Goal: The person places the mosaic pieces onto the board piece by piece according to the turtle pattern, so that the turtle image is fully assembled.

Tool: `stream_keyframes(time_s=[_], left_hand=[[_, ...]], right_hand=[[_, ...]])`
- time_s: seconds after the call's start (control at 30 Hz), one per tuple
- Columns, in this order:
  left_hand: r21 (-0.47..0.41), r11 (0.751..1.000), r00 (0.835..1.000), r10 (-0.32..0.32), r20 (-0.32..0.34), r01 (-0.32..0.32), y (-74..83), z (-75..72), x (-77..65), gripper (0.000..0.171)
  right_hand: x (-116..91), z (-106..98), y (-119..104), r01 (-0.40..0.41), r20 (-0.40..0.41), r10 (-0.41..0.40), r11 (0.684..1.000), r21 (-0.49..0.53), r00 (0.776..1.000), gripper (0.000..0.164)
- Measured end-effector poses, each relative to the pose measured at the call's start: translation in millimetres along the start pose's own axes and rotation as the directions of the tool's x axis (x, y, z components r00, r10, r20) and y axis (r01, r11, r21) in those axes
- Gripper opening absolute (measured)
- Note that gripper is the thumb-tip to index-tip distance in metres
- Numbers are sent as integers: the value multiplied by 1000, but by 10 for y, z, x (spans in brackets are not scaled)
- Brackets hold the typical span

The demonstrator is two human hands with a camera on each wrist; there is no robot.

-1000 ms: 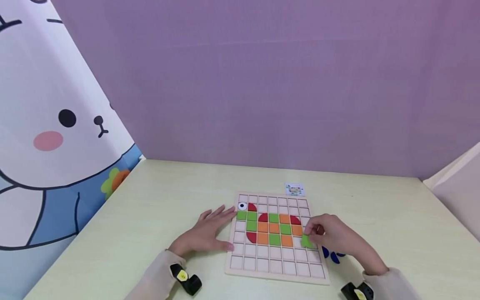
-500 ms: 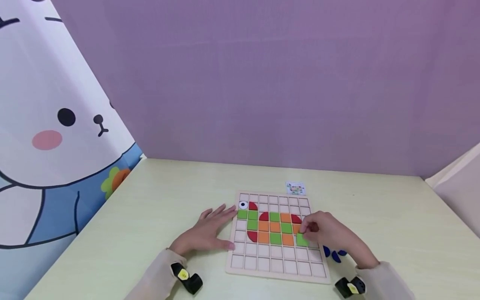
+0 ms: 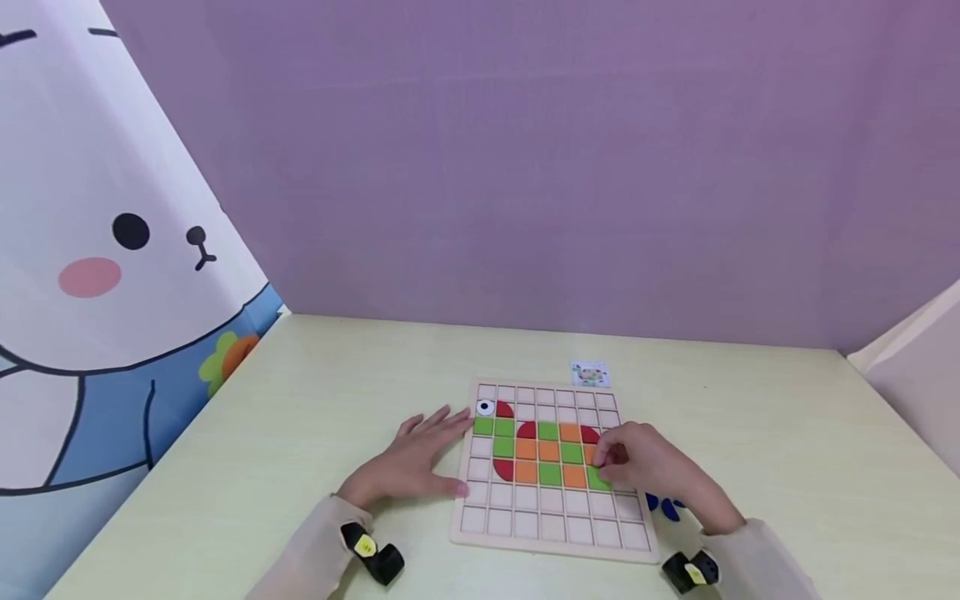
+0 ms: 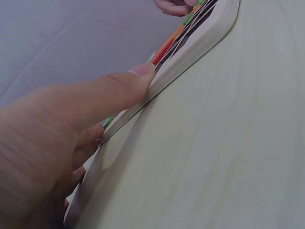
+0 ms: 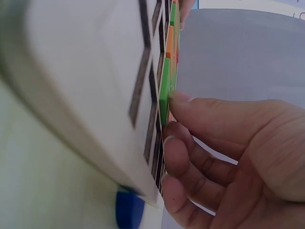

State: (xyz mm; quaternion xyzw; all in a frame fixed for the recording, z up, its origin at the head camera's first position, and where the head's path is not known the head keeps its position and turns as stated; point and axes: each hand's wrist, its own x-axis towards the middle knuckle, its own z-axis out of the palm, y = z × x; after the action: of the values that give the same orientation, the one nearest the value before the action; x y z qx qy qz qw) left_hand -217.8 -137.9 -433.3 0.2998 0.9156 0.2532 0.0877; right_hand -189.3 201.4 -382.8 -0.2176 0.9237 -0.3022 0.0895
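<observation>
A wooden grid board (image 3: 551, 531) lies on the table, bearing red, green and orange tiles and a round eye piece (image 3: 485, 407). My left hand (image 3: 405, 465) spreads along the board's left edge. In the left wrist view its thumb (image 4: 138, 76) presses on the rim, with the other fingertips further along that edge. At the right end of the tile rows, my right hand (image 3: 648, 467) pinches a green square tile (image 3: 597, 478). The right wrist view has the thumb against that green tile (image 5: 165, 88), seated low in the grid, with the other fingers curled beneath.
A small printed picture card (image 3: 590, 373) lies behind the board. Several dark blue pieces (image 3: 670, 509) are on the table off the board's right edge, partly hidden by the right arm. A purple backdrop (image 3: 525, 167) rises behind the table.
My right hand has moved left with the green tile, bringing it from the board's right side down into the cell beside the orange tile. The left hand has stayed at the left edge.
</observation>
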Motion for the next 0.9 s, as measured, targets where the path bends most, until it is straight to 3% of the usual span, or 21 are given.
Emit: stream_keyframes(time_s=[0.4,0.7,0.9], left_hand=[[-6,1000,1000,-12,7,12,11,7,-1,93],[7,1000,1000,7,6,-7,3,2,-8,93],[8,1000,1000,7,-1,-7,-6,5,1,93]], right_hand=[[-126,-84,54,-59,-28,58,997,-56,998,11],[-347,-216,178,-76,-15,76,995,-56,997,12],[-511,-295,305,-88,-22,87,994,-65,996,22]])
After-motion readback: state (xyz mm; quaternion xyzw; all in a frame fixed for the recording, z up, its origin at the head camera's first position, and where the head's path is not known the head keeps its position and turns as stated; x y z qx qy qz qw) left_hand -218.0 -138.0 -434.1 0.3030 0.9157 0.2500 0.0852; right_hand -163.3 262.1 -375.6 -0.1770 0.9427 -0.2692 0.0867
